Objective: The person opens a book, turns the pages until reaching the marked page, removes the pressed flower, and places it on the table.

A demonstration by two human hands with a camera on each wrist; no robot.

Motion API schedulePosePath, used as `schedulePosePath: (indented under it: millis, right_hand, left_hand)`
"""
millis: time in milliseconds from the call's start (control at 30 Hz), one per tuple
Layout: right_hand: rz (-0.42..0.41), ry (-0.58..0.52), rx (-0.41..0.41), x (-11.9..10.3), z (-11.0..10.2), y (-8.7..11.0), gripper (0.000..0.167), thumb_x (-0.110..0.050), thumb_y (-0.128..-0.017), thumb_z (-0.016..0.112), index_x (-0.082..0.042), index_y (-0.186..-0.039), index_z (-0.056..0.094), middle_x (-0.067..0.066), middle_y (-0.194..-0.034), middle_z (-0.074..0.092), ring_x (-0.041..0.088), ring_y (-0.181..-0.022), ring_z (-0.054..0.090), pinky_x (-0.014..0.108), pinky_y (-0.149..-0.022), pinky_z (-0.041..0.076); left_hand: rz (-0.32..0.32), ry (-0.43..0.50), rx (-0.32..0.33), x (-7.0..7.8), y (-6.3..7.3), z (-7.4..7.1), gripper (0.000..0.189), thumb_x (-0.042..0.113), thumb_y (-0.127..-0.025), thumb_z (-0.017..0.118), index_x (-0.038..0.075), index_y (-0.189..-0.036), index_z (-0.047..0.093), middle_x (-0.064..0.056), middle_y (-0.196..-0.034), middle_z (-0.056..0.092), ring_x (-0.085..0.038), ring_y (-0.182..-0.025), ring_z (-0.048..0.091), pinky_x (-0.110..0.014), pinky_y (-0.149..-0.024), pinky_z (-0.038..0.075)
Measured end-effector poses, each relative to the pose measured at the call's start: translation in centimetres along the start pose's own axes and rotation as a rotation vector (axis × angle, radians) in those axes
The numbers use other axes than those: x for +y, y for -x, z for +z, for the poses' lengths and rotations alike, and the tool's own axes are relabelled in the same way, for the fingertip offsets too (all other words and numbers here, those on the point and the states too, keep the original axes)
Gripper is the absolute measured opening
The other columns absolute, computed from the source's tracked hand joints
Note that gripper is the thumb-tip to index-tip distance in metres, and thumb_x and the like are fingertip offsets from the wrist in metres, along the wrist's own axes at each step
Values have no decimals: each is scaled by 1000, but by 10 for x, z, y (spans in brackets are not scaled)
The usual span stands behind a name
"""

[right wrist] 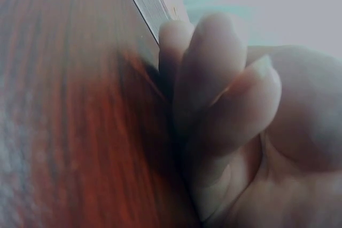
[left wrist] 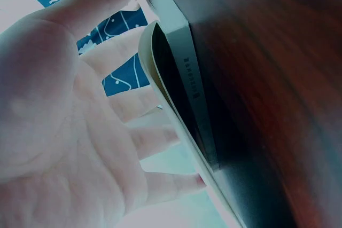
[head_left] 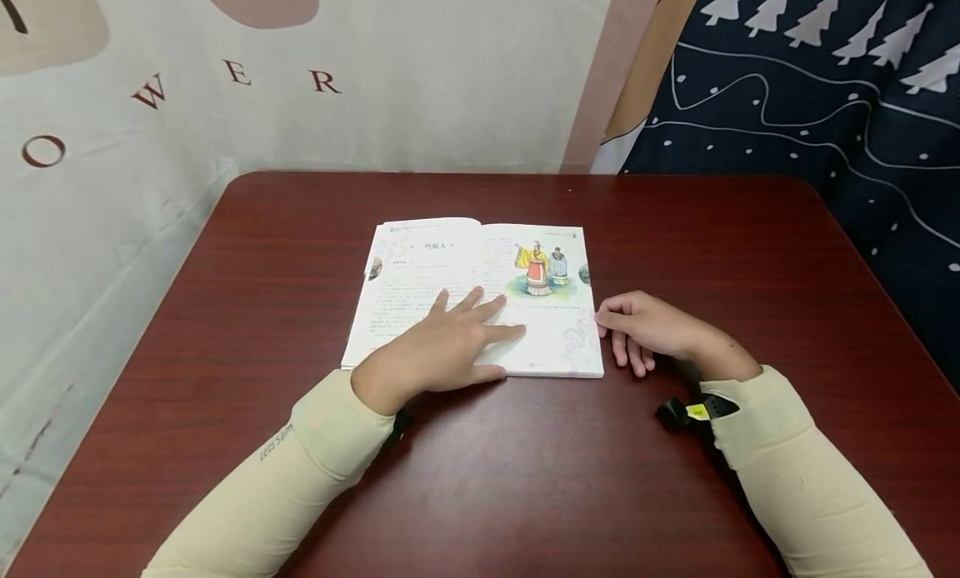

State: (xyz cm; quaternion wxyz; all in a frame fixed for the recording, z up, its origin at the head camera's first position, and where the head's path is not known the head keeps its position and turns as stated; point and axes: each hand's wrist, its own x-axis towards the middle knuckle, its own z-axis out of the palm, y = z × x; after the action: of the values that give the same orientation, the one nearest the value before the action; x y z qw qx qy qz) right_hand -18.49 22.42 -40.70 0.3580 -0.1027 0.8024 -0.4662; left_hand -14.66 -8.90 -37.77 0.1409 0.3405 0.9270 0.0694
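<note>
The left hand [head_left: 453,345] was open, with its fingers straight and spread across the pages of the book [head_left: 487,266]. It lay palm down over the lower part of the spread, crossing the centre fold. The thumb extended along the lower edge of the book.

The right hand [head_left: 648,324] was positioned at the right edge of the book, with its fingers bent. The thumb and index finger met the page edge; whether they pinched a page could not be told. The remaining fingers hung curled just beside the book, near the bench surface.

The book lay open and flat on the bench [head_left: 525,478], near its middle. The right page carried a colour illustration [head_left: 542,270] of two robed figures. The heading on the left page included the characters 鸣惊人; the body text was too small to read. In the left wrist view, the book's thick lower edge bore dark lettering that could not be read with certainty.

The pale wall cloth [head_left: 450,78] behind the bench displayed the letters O, W, E and R. The left sleeve [head_left: 341,428] bore small dark lettering, not fully legible. A yellow label [head_left: 698,412] was fitted at the right wrist; its print was too small to read.
</note>
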Motion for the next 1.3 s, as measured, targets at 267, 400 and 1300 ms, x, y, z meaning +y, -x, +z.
schedulePosePath:
  millis: [267,400,1300]
  right_hand:
    - [-6,-8,-3,0,0,1,28,-20,-107,43,5,-97,51,9,-60,61,14,-37,55,25,-36,43]
    - [-15,-9,-2,0,0,1,28,-19,-107,41,5,-96,51,9,-59,61,14,-36,55,25,-36,43]
    - [-4,-53,-15,-1,1,2,31,-19,-108,35,5,-96,50,9,-60,61,14,-36,56,25,-36,43]
  left_hand:
    - [13,4,13,1,0,-1,56,47,-95,64,35,-148,49,-9,-164,31,-38,-152,26,-72,-115,21]
    - [17,3,16,1,0,-2,55,47,-96,63,34,-147,50,-10,-163,32,-39,-151,27,-72,-114,21]
    - [2,46,-3,0,1,-3,57,43,-96,64,30,-149,49,-8,-164,31,-39,-152,25,-71,-116,18]
